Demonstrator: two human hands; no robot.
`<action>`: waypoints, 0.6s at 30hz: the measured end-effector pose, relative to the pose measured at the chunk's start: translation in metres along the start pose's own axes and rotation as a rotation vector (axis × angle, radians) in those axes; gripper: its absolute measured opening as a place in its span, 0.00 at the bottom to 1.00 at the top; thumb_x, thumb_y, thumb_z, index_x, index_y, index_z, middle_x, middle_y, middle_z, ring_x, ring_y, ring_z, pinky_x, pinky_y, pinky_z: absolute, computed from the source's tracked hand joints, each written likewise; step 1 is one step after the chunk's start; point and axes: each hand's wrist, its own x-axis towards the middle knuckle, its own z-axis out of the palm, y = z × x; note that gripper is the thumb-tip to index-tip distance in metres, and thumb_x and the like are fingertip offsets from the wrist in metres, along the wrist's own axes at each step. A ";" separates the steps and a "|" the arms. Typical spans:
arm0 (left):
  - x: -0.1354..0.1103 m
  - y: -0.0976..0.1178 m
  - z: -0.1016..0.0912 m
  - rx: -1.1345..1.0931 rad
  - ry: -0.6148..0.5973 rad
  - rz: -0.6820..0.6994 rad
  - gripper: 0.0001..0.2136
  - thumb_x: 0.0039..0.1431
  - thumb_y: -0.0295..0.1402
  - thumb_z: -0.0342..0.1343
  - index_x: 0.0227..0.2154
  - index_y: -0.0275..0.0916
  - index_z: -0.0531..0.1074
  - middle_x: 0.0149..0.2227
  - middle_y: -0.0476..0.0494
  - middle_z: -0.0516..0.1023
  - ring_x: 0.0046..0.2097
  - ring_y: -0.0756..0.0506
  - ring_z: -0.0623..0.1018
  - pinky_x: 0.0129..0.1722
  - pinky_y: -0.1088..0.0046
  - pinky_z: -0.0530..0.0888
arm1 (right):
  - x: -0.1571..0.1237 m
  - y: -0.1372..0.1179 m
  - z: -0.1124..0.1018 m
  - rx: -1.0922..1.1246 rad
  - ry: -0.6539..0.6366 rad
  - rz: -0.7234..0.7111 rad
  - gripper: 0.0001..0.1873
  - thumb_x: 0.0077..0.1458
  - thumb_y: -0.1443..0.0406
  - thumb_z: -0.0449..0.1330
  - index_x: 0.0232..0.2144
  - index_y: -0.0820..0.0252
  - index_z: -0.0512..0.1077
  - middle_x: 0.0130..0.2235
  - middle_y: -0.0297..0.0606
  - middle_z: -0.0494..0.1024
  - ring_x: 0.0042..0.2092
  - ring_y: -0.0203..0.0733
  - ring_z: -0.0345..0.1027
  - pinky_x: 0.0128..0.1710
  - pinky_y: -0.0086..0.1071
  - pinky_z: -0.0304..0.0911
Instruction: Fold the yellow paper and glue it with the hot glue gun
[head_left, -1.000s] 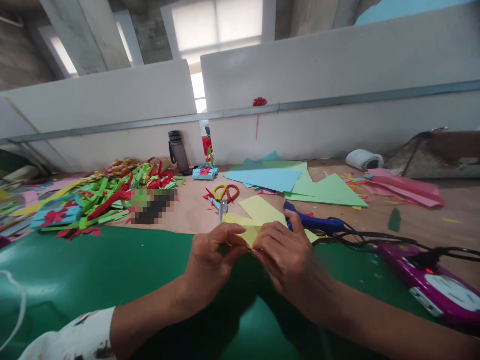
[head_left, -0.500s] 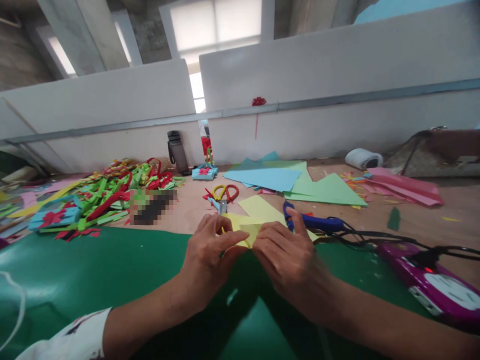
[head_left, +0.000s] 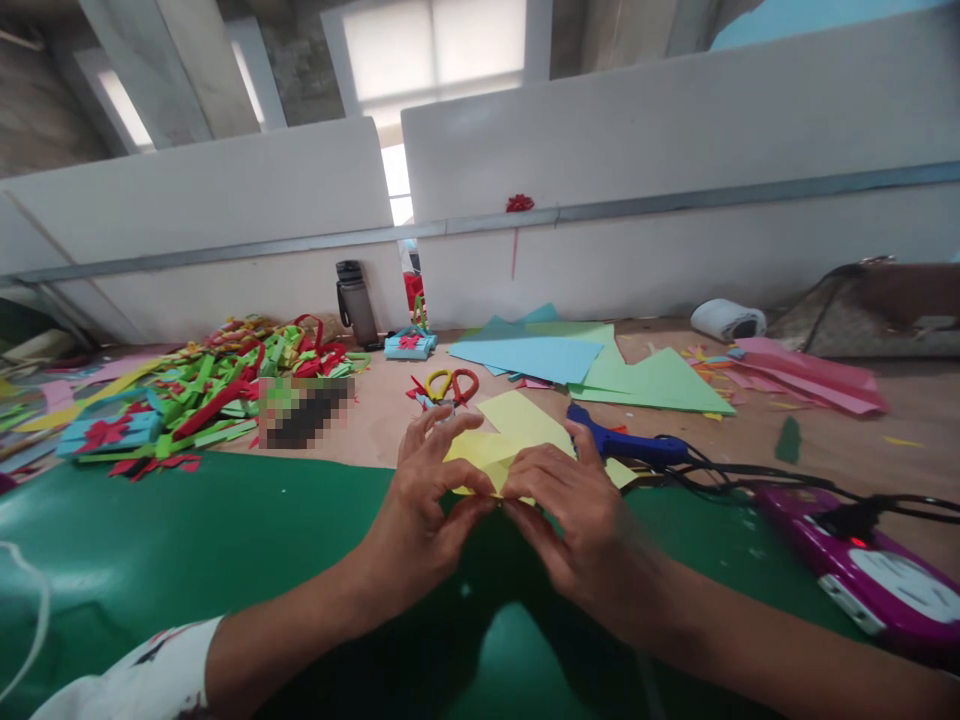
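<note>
Both hands meet over the green mat (head_left: 187, 540) and pinch a small piece of yellow paper (head_left: 480, 455). My left hand (head_left: 424, 505) grips its left edge between thumb and fingers, with the other fingers spread upward. My right hand (head_left: 574, 510) holds the paper's right side, fingertips touching those of the left hand. A larger yellow sheet (head_left: 525, 415) lies flat just behind the hands. Red and yellow scissors (head_left: 448, 386) rest beyond it, and a blue glue gun (head_left: 626, 445) lies right of my right hand.
A pile of green and red paper strips (head_left: 225, 385) fills the left. Blue and green sheets (head_left: 570, 360) and pink sheets (head_left: 810, 380) lie at the back right. A purple power strip (head_left: 862, 565) with black cords sits at right. A dark bottle (head_left: 356, 300) stands by the white partition.
The hands have lifted the yellow paper slightly and turned it. My left fingers have spread upward, and the thumbs have shifted along the paper's edge.
</note>
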 end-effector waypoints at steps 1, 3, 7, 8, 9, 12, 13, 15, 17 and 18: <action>0.000 0.000 0.000 -0.013 -0.003 -0.009 0.04 0.54 0.22 0.54 0.28 0.37 0.71 0.53 0.38 0.67 0.60 0.40 0.57 0.58 0.54 0.56 | 0.000 0.001 0.000 0.019 -0.001 0.010 0.07 0.54 0.73 0.52 0.27 0.61 0.66 0.28 0.34 0.72 0.33 0.38 0.64 0.50 0.45 0.45; 0.000 0.000 0.001 -0.027 -0.014 -0.029 0.05 0.54 0.22 0.54 0.28 0.37 0.71 0.53 0.39 0.67 0.60 0.41 0.56 0.58 0.54 0.57 | 0.000 0.002 0.001 0.054 -0.007 0.034 0.06 0.54 0.73 0.53 0.27 0.60 0.66 0.28 0.32 0.72 0.33 0.37 0.64 0.50 0.44 0.45; 0.001 0.001 0.003 -0.056 -0.029 -0.049 0.05 0.55 0.23 0.53 0.28 0.38 0.70 0.54 0.41 0.67 0.60 0.41 0.56 0.58 0.54 0.56 | 0.001 0.003 0.002 0.124 -0.045 0.113 0.06 0.54 0.71 0.54 0.26 0.59 0.65 0.27 0.30 0.71 0.33 0.36 0.65 0.51 0.44 0.43; 0.001 0.001 0.003 -0.063 -0.028 -0.046 0.05 0.55 0.23 0.53 0.29 0.38 0.70 0.54 0.41 0.67 0.60 0.42 0.57 0.58 0.54 0.56 | 0.001 0.003 0.001 0.146 -0.054 0.145 0.06 0.54 0.71 0.54 0.26 0.59 0.65 0.28 0.29 0.71 0.33 0.36 0.65 0.52 0.45 0.42; 0.000 0.001 0.003 -0.067 -0.027 -0.039 0.05 0.55 0.22 0.53 0.29 0.39 0.70 0.54 0.42 0.68 0.60 0.42 0.57 0.58 0.54 0.56 | 0.001 0.002 0.001 0.167 -0.061 0.179 0.06 0.54 0.70 0.55 0.26 0.58 0.65 0.28 0.29 0.71 0.34 0.36 0.65 0.53 0.46 0.40; 0.000 0.001 0.003 -0.076 -0.022 -0.030 0.06 0.55 0.22 0.52 0.30 0.39 0.70 0.54 0.42 0.68 0.60 0.42 0.58 0.58 0.53 0.57 | 0.003 0.000 0.001 0.225 -0.088 0.280 0.06 0.53 0.70 0.56 0.26 0.58 0.64 0.29 0.27 0.71 0.34 0.35 0.66 0.55 0.47 0.37; 0.000 0.001 0.003 -0.074 -0.021 -0.038 0.06 0.55 0.21 0.52 0.30 0.39 0.70 0.54 0.42 0.68 0.60 0.42 0.58 0.57 0.53 0.58 | 0.004 0.000 0.001 0.237 -0.101 0.305 0.06 0.52 0.70 0.56 0.26 0.57 0.64 0.29 0.26 0.71 0.34 0.35 0.66 0.55 0.47 0.37; 0.001 0.001 0.002 -0.067 -0.020 -0.058 0.07 0.55 0.21 0.52 0.29 0.39 0.70 0.53 0.42 0.69 0.60 0.42 0.58 0.57 0.53 0.59 | 0.005 0.000 0.000 0.242 -0.121 0.334 0.06 0.52 0.70 0.56 0.26 0.57 0.64 0.30 0.26 0.72 0.35 0.35 0.66 0.55 0.48 0.37; 0.002 0.002 0.000 -0.056 -0.004 -0.056 0.07 0.55 0.21 0.52 0.29 0.39 0.70 0.53 0.42 0.69 0.59 0.41 0.59 0.57 0.53 0.59 | 0.005 0.002 0.000 0.216 -0.110 0.332 0.06 0.52 0.70 0.56 0.25 0.57 0.64 0.30 0.27 0.72 0.35 0.37 0.66 0.55 0.49 0.38; 0.002 0.002 0.000 -0.046 0.013 -0.046 0.07 0.54 0.21 0.53 0.30 0.39 0.70 0.53 0.41 0.69 0.59 0.41 0.59 0.56 0.53 0.59 | 0.005 0.003 -0.001 0.193 -0.091 0.314 0.06 0.52 0.70 0.56 0.25 0.57 0.64 0.29 0.28 0.72 0.35 0.37 0.66 0.54 0.49 0.39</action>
